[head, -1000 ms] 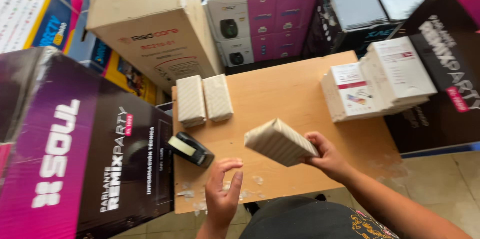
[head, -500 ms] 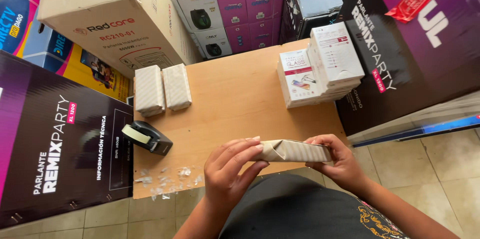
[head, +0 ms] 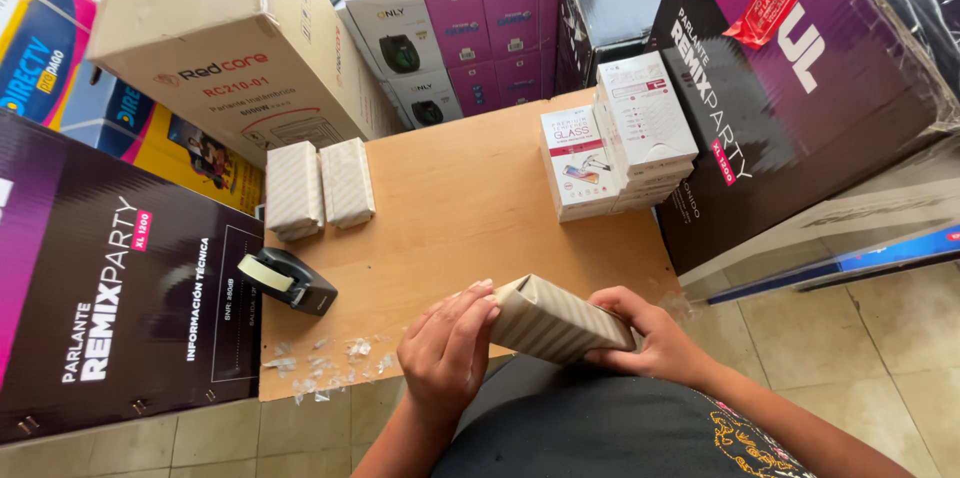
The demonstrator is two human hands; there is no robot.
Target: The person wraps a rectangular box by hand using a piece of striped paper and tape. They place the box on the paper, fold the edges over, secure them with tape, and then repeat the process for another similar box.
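Both my hands are on the striped wrapped packet (head: 560, 321) now: my left hand (head: 447, 350) has come up off the surface and closed its fingers over the packet's near end, while my right hand (head: 652, 335) grips the far end from beneath. A second ago only the right held it, lifted over the wooden surface (head: 450, 208); it now sits low at the near edge, against my lap. I judge the end fold is being pressed shut. Outward lie tape scraps (head: 330, 363), the black tape dispenser (head: 290, 281), two finished wrapped packets (head: 318, 186) and the stack of white screen-protector boxes (head: 620, 138).
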